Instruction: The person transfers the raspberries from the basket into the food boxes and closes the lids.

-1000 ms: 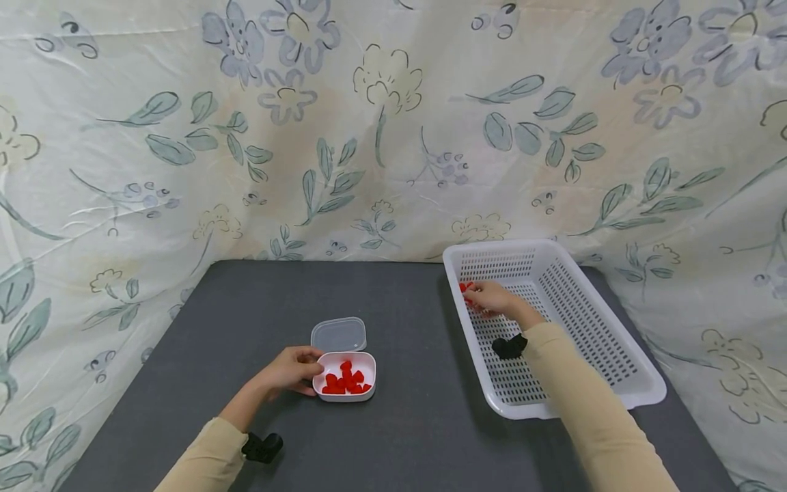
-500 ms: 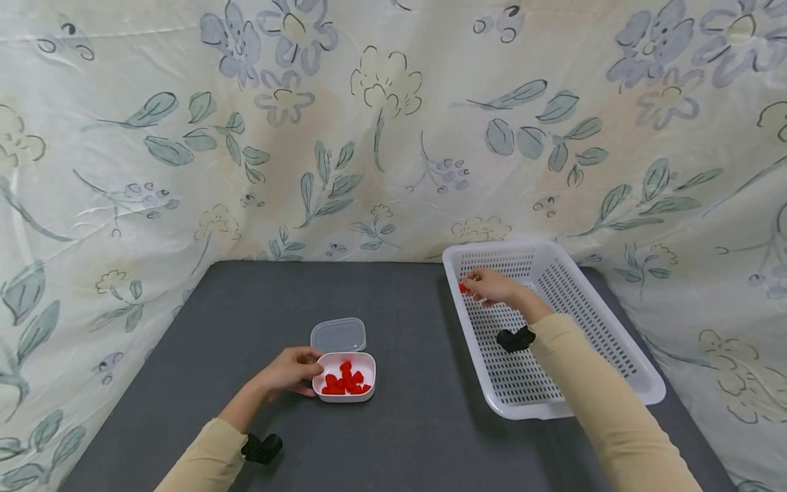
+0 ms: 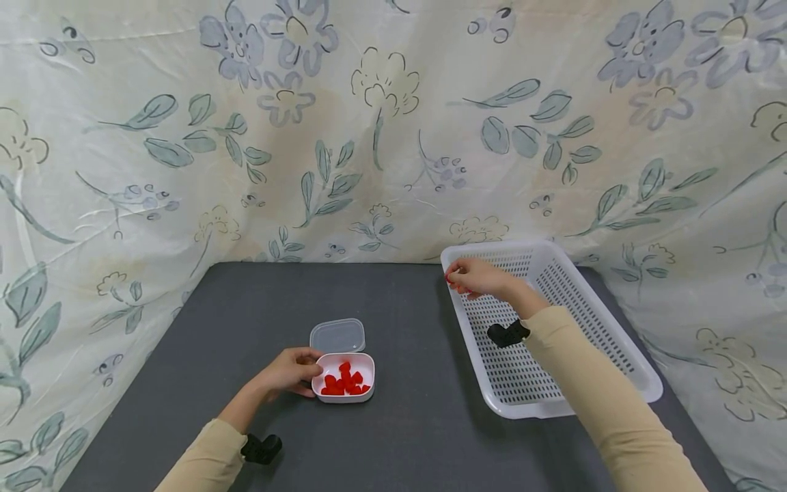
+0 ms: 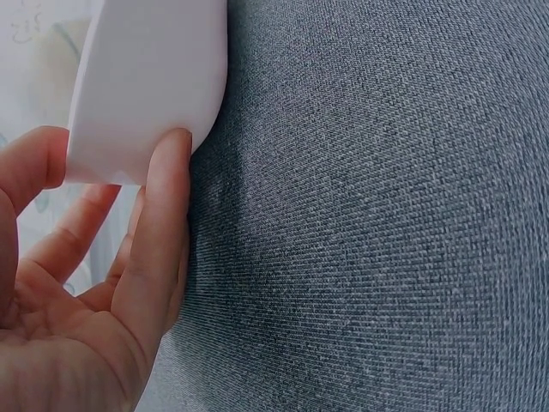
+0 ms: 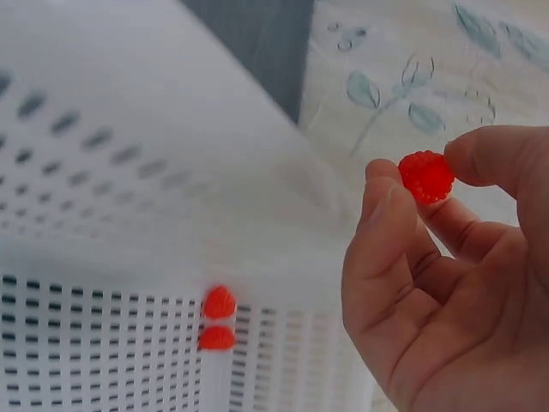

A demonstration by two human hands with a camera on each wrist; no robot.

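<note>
A small white container (image 3: pixel 363 394) of several red raspberries (image 3: pixel 342 381) stands on the grey table. My left hand (image 3: pixel 307 369) grips its left wall; in the left wrist view the thumb (image 4: pixel 163 232) presses the container's white side (image 4: pixel 146 86). Over the far left corner of the white mesh basket (image 3: pixel 615 355), my right hand (image 3: pixel 458 279) pinches one red raspberry (image 5: pixel 426 176) between thumb and forefinger. Two more raspberries (image 5: pixel 218 319) lie on the basket floor below it.
The container's clear lid (image 3: pixel 337 335) lies flat just behind it. A flowered cloth (image 3: pixel 381 137) hangs as a backdrop around the grey table (image 3: pixel 406 437). Black wrist mounts (image 3: pixel 507 333) sit on both sleeves.
My right hand has risen from the basket floor and shifted left toward the basket's far left corner, carrying a raspberry. The left hand has stayed on the container.
</note>
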